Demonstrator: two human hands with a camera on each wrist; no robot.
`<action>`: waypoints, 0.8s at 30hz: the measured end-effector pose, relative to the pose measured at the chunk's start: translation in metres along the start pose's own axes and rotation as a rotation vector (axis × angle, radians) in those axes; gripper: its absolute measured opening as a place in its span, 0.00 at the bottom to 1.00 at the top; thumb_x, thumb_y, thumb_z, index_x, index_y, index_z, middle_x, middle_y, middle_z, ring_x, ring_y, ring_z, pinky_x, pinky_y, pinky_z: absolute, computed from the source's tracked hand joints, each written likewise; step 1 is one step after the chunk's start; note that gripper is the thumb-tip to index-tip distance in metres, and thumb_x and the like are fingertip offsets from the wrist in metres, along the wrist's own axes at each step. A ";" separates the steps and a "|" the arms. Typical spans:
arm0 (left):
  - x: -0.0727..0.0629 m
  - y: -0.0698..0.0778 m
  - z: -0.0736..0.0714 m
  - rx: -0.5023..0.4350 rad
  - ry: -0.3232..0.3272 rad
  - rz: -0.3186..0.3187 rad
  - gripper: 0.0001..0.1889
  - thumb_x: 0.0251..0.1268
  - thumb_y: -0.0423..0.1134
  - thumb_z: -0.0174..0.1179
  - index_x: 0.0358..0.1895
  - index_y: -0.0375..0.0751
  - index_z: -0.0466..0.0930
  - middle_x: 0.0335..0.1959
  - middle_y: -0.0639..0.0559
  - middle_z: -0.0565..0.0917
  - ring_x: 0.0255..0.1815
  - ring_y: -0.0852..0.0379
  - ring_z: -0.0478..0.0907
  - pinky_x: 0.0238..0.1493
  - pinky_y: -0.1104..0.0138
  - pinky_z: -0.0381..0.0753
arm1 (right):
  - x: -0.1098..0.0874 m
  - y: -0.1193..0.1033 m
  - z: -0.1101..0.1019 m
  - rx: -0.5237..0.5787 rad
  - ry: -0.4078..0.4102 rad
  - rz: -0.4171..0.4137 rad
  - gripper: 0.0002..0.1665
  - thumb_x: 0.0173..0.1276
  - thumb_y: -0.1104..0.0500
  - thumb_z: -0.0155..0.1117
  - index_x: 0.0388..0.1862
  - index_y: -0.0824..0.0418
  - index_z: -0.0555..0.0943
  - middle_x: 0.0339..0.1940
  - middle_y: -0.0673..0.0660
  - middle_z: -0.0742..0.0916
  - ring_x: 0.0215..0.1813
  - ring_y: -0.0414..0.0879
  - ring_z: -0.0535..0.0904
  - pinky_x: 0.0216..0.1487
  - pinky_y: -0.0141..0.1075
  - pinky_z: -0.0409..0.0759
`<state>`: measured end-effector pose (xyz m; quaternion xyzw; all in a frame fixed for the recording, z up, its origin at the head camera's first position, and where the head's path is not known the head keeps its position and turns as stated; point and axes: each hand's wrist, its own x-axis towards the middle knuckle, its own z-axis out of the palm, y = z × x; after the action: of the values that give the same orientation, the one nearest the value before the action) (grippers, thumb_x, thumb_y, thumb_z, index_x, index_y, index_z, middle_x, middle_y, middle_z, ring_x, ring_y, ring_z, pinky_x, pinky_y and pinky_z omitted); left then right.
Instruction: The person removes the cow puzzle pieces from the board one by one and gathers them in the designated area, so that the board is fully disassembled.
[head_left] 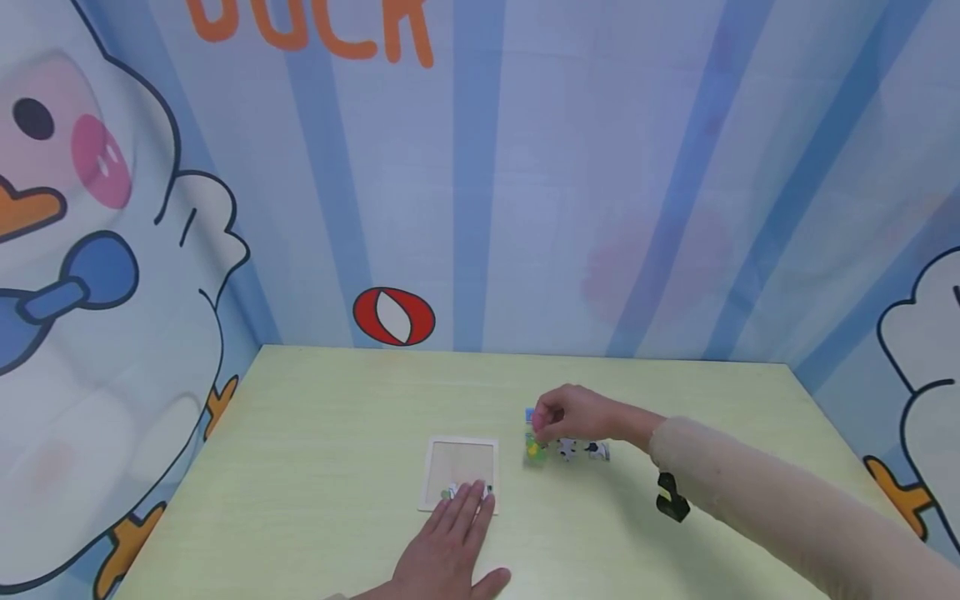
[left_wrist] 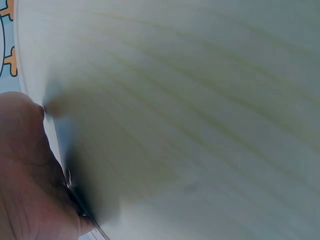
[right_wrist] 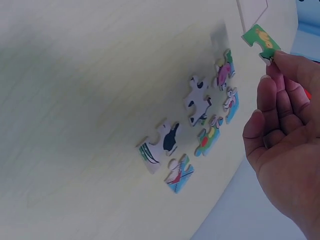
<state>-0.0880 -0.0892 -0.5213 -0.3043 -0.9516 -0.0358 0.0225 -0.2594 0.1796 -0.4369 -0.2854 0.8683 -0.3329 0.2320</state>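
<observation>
My left hand (head_left: 453,542) rests on the lower edge of a shallow wooden puzzle tray (head_left: 427,471), fingers straight. Just past its fingertips, small printed puzzle pieces (head_left: 453,490) lie in the tray, partly covered by the hand. In the left wrist view only part of that hand (left_wrist: 25,180) shows at the lower left. To the tray's right, my right hand (head_left: 581,412) pinches a green puzzle piece (right_wrist: 263,41) with a yellow-orange figure between thumb and finger. It hovers over several loose pieces on the table.
The loose pieces include a black-and-white one (right_wrist: 198,101), another with black and green marks (right_wrist: 159,146) and a blue-and-red one (right_wrist: 178,174). A pale wooden table (head_left: 322,433) carries everything. Behind it hangs a blue striped curtain (head_left: 540,208) with cartoon ducks.
</observation>
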 end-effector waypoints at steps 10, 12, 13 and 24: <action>0.000 0.000 -0.001 -0.010 -0.016 0.000 0.46 0.82 0.72 0.37 0.83 0.36 0.61 0.85 0.40 0.62 0.85 0.45 0.60 0.80 0.53 0.66 | -0.002 0.004 0.013 -0.034 -0.012 0.028 0.05 0.73 0.61 0.74 0.37 0.57 0.85 0.32 0.47 0.86 0.35 0.40 0.78 0.42 0.34 0.81; 0.000 0.000 -0.001 0.007 -0.001 0.005 0.46 0.82 0.72 0.37 0.83 0.35 0.62 0.85 0.40 0.63 0.85 0.45 0.62 0.79 0.53 0.67 | -0.002 0.005 0.015 -0.026 -0.016 0.028 0.05 0.73 0.62 0.74 0.37 0.57 0.85 0.33 0.47 0.86 0.36 0.40 0.79 0.42 0.34 0.81; 0.000 0.000 -0.001 0.016 0.005 0.007 0.46 0.82 0.72 0.37 0.83 0.35 0.63 0.85 0.40 0.63 0.84 0.45 0.62 0.79 0.53 0.67 | -0.002 0.006 0.016 -0.028 -0.018 0.026 0.05 0.72 0.62 0.74 0.37 0.57 0.85 0.33 0.47 0.86 0.36 0.40 0.79 0.42 0.34 0.81; 0.000 0.000 -0.002 -0.034 -0.049 -0.017 0.46 0.82 0.72 0.37 0.84 0.37 0.60 0.86 0.41 0.60 0.86 0.46 0.58 0.81 0.53 0.64 | -0.001 0.012 0.025 -0.121 0.004 -0.028 0.08 0.71 0.62 0.76 0.34 0.54 0.84 0.31 0.44 0.84 0.35 0.38 0.77 0.40 0.33 0.79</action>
<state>-0.0881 -0.0893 -0.5190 -0.2975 -0.9537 -0.0446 -0.0063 -0.2482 0.1762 -0.4618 -0.3103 0.8831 -0.2837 0.2081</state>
